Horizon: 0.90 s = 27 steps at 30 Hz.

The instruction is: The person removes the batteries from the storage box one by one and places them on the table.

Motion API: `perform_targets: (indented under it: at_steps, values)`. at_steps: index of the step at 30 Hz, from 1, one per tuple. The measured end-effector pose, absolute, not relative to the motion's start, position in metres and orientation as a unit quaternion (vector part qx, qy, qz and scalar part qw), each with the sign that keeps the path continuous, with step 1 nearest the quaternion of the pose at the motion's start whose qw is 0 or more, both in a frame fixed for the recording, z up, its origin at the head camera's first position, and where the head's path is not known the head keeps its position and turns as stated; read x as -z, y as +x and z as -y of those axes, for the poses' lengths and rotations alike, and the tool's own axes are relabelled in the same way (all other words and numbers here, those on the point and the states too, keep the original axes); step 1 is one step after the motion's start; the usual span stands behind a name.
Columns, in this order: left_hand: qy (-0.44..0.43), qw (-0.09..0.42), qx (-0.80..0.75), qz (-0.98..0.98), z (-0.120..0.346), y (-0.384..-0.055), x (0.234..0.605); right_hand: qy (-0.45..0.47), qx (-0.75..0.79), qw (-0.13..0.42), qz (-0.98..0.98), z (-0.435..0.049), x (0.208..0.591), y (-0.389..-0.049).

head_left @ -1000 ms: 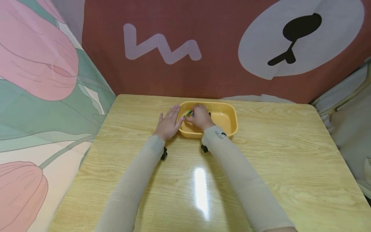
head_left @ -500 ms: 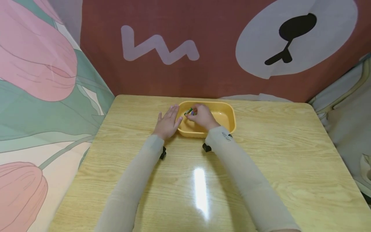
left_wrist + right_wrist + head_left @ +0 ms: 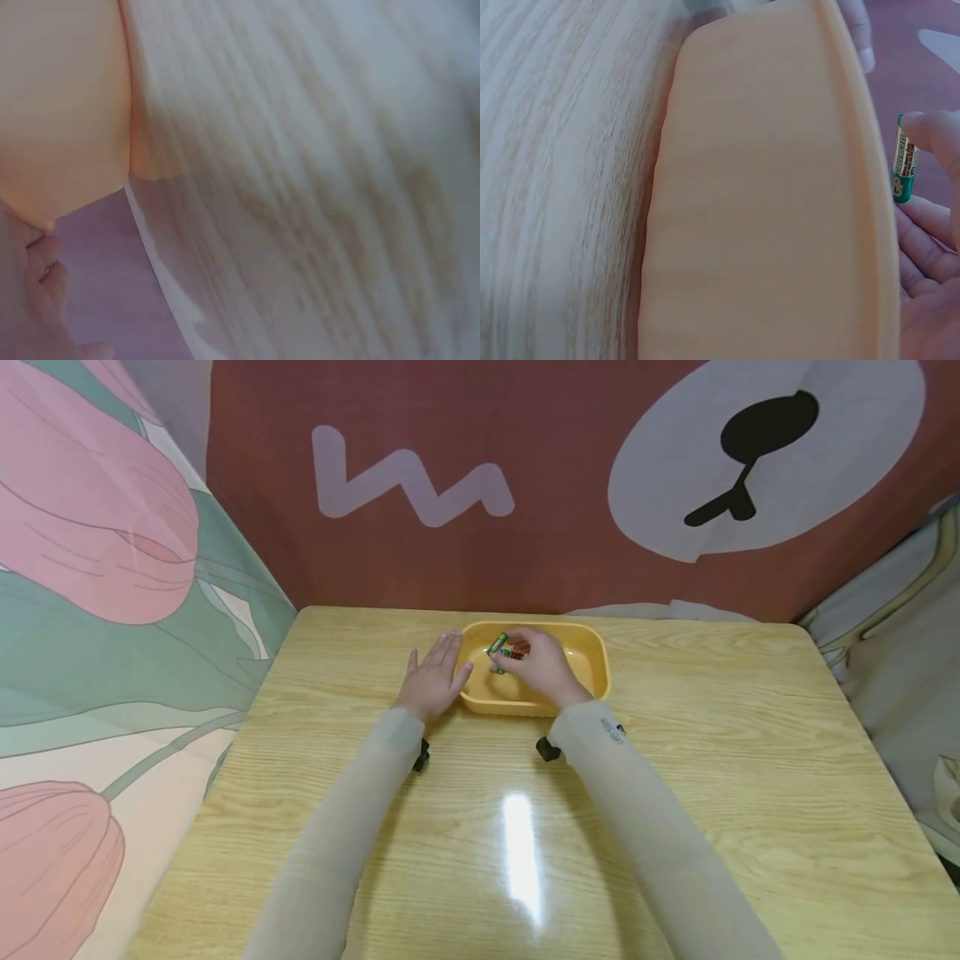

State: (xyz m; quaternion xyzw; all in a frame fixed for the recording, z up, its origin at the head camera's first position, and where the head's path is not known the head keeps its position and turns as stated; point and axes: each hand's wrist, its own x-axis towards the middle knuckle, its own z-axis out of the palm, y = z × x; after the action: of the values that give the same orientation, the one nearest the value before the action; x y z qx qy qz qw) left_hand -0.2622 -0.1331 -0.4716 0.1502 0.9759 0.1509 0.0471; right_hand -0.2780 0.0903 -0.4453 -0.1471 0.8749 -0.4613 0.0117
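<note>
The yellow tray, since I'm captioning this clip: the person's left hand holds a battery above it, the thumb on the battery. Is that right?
Not the left hand: the right hand holds the battery above the yellow tray, as the head view shows. The rest stands, thumb included.

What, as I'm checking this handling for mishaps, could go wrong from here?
The green-and-pale cylindrical battery, pinched by the right hand, could slip and drop into the yellow rounded-rectangular plastic tray. The small multicoloured items near that hand might be knocked or dropped; whether they are held is unclear. The tray sits close to the far edge of the pale wood-grain table, so a bump could push it nearer that edge.
</note>
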Motion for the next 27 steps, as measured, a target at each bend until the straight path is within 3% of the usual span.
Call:
perform_targets:
  at_steps: [27]
  values:
    - [0.161, 0.041, -0.130, -0.977, 0.132, -0.261, 0.468, -0.152, 0.488, -0.038, -0.859, -0.113, 0.433, -0.217]
